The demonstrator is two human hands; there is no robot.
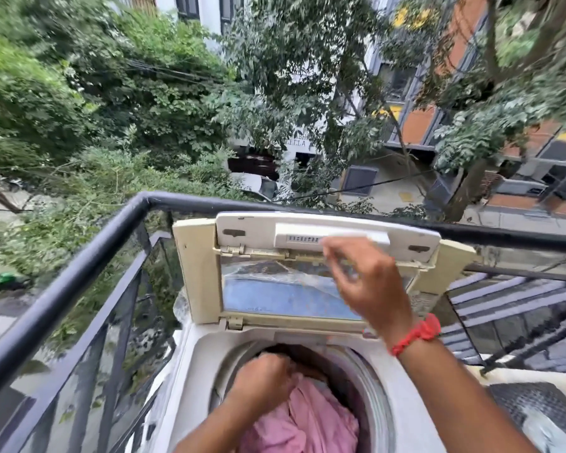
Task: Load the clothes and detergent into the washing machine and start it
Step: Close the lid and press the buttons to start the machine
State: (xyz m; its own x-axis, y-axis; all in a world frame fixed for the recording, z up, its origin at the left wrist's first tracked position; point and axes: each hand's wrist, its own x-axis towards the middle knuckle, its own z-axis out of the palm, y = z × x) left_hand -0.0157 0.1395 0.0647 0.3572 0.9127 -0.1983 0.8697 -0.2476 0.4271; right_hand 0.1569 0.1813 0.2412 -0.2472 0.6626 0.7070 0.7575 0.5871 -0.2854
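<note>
A white top-loading washing machine [193,364] stands on a balcony with its folding lid [307,276] raised upright at the back. Pink cloth [307,416] fills the drum. My left hand [262,377] is down in the drum, fingers closed on the pink cloth near its far edge. My right hand [366,282] is raised in front of the lid, fingers spread and blurred, with nothing in it; a red band sits on that wrist. No detergent is in view.
A black metal railing [79,266] runs along the left and behind the machine, with trees and a street far below. Dark slatted railing bars [504,308] lie to the right. A grey patterned object [543,410] sits at the lower right.
</note>
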